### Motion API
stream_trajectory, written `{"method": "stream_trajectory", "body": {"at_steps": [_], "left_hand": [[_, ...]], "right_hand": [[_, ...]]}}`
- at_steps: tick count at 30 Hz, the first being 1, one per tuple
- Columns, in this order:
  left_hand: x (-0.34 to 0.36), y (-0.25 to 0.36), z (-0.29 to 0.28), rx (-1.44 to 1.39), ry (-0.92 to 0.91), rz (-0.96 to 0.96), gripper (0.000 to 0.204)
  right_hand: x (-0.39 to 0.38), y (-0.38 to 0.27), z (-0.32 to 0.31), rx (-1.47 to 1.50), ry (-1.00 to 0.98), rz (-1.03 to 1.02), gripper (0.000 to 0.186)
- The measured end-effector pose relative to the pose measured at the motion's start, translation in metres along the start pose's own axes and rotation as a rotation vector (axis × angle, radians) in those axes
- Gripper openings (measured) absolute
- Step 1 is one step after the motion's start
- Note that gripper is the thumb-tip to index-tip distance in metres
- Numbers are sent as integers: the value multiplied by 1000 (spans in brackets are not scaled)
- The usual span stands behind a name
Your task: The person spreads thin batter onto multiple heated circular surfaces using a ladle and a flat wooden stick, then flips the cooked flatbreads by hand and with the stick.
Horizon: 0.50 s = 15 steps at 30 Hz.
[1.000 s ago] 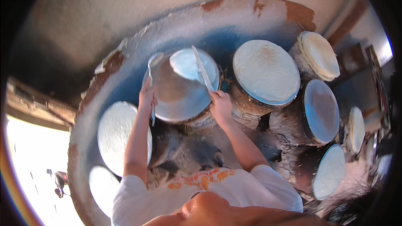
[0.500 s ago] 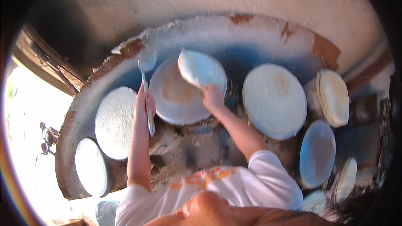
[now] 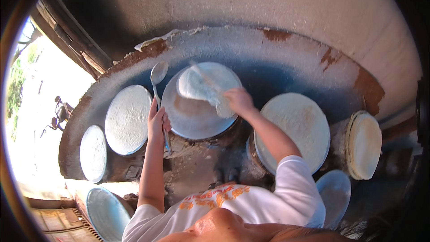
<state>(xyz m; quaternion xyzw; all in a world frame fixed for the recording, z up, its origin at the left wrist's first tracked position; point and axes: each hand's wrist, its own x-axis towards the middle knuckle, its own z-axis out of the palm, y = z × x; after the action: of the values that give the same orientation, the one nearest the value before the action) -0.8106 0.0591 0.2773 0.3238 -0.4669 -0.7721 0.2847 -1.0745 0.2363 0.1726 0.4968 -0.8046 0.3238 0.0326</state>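
Note:
My left hand point(image 3: 157, 125) is closed round the handle of a large metal spoon point(image 3: 159, 72), its bowl pointing up and away beside a round griddle point(image 3: 197, 129). White batter point(image 3: 195, 85) covers the far part of this griddle in an uneven patch, with a brownish area showing below it. Over the griddle's right side, my right hand point(image 3: 240, 101) is closed on a slim, blurred spreader point(image 3: 205, 76) that reaches left across the batter. A lump of batter point(image 3: 224, 107) hangs beside the fingers. The spreader's exact shape is smeared by motion.
Batter-covered griddles stand to the left point(image 3: 129, 120), further left point(image 3: 93, 154) and to the right point(image 3: 293, 127). A stack of thin flatbreads point(image 3: 365, 145) sits far right. Pans lie lower left point(image 3: 106, 215) and lower right point(image 3: 333, 199). A curved, peeling rim point(image 3: 215, 40) runs behind.
The batter-coated tool, formerly raised over the griddle, now sweeps across it, and batter spreads there. My right hand has moved right; the left still holds the spoon. The view has shifted.

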Motion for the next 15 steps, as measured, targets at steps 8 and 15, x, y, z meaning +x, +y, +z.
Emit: {"method": "stream_trajectory", "body": {"at_steps": [8,15], "left_hand": [[-27,-1,-14,245,135,21,56],[-17,-17,-10,229,169,117,56]], "right_hand": [[-6,21,-22,410,-302,-180,36],[47,7,21,316,-296,-253,27]]}}
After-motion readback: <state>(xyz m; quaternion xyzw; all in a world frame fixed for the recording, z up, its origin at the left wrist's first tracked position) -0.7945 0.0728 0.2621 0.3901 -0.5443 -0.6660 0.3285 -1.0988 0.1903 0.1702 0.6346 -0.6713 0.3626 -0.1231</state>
